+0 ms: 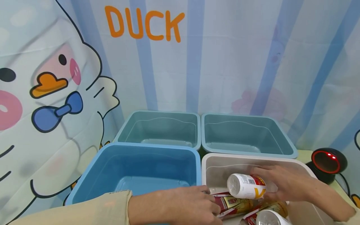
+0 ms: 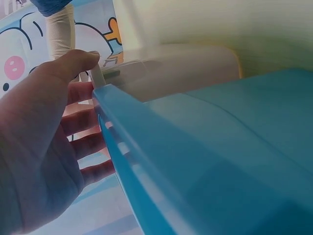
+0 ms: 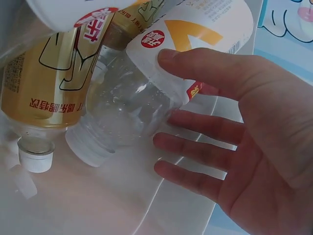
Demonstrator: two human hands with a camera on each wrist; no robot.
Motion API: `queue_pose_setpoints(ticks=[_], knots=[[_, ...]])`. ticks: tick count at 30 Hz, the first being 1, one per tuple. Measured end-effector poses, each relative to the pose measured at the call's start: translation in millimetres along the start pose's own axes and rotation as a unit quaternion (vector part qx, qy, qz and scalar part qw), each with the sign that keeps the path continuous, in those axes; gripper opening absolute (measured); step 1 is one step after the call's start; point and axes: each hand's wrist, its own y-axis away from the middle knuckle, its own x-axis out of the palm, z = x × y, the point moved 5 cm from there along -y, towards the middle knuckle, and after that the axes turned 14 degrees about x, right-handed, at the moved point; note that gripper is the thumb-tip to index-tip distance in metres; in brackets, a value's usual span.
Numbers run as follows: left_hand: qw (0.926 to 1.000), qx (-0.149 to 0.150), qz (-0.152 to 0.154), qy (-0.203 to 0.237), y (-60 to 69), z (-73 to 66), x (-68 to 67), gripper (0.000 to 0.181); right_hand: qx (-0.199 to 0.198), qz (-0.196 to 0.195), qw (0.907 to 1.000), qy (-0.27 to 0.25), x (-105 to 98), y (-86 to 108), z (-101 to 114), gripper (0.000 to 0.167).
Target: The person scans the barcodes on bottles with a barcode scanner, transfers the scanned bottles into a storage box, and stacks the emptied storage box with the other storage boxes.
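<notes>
My right hand [image 1: 284,184] pinches a clear plastic bottle [image 1: 247,186] with a white, red and yellow label, tilted inside the whitish bin [image 1: 303,167]. Seen from the right wrist, the thumb presses the bottle's label [image 3: 195,34], and three fingers [image 3: 195,152] spread apart below it. Under it lie bottles with gold and red labels [image 1: 232,203] and another white-labelled bottle [image 1: 270,217]. My left hand [image 1: 185,204] is at the left side of the whitish bin, next to the blue bin's rim [image 2: 142,147]. Its fingers [image 2: 85,120] are loosely bent and hold nothing visible.
The blue bin [image 1: 109,156] stands left of the whitish one. Two grey-green bins [image 1: 160,113] [image 1: 248,118] stand behind them. A black device with a red glowing ring [image 1: 327,161] sits at the right, with a cable. A duck-printed curtain [image 1: 225,56] hangs behind.
</notes>
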Motion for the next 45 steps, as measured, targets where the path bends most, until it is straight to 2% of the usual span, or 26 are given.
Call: queue_pose_setpoints(ticks=[6, 10, 20, 26, 33, 40, 45], knots=[[1.0, -0.001, 0.0, 0.008, 0.3, 0.6, -0.1, 0.038, -0.01, 0.03, 0.9978, -0.058, 5, 0.5, -3, 0.07], [0.9999, -0.002, 0.004, 0.011, 0.2, 1.1, 0.3, 0.039, -0.015, 0.037, 0.9963, -0.076, 7, 1.1, -3, 0.068], [0.9997, 0.001, 0.009, 0.021, -0.2, 1.9, 1.0, 0.04, 0.0, 0.034, 0.9978, -0.057, 7, 0.2, 4, 0.071], [0.9996, 0.0, 0.008, 0.026, -0.9, 2.4, 1.5, 0.039, -0.001, 0.014, 0.9969, -0.078, 4, 1.7, 3, 0.062], [0.9991, -0.001, 0.006, 0.043, -1.3, 3.5, 1.6, 0.043, 0.034, 0.018, 0.9966, -0.073, 2, 1.1, -2, 0.054], [0.9995, 0.001, 0.006, 0.03, -1.4, 3.2, 1.0, 0.043, 0.026, -0.016, 0.9984, -0.048, -5, 0.4, -1, 0.045], [0.9996, 0.001, 0.007, 0.027, -1.3, 3.6, 1.0, 0.044, 0.026, -0.015, 0.9973, -0.067, -8, -1.5, -1, 0.037]])
